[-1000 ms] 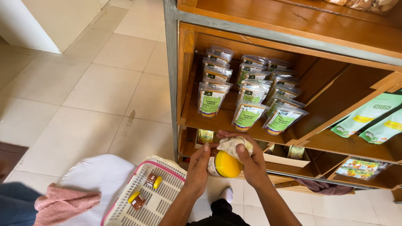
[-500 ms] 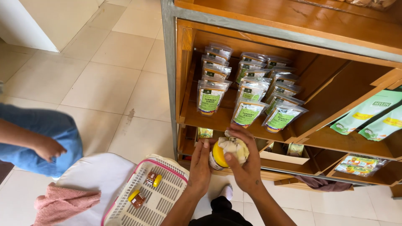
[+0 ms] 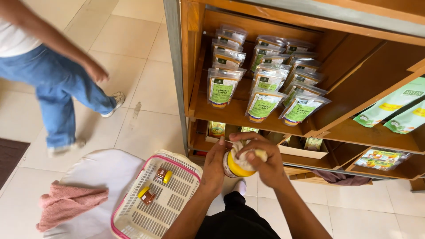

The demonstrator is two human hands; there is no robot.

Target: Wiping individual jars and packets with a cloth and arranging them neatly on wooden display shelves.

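Note:
My left hand [image 3: 215, 166] grips the side of a small jar with a yellow lid [image 3: 235, 168], held in front of the lower shelf. My right hand [image 3: 261, 159] presses a pale cloth [image 3: 241, 149] over the top of the jar. Below and to the left lies a white and pink plastic basket [image 3: 133, 217] holding two small brown jars with yellow lids [image 3: 156, 183].
A wooden shelf unit [image 3: 248, 117] carries rows of clear pouches with green labels [image 3: 261, 104]; green packets [image 3: 389, 108] lie at right. A pink towel [image 3: 66, 201] rests on a white board [image 3: 102, 170]. Another person in blue jeans [image 3: 57, 88] walks past at the left.
The other person has walked further into view from the left. My right hand has shifted with the cloth over the jar's top, and the jar has turned in my hands.

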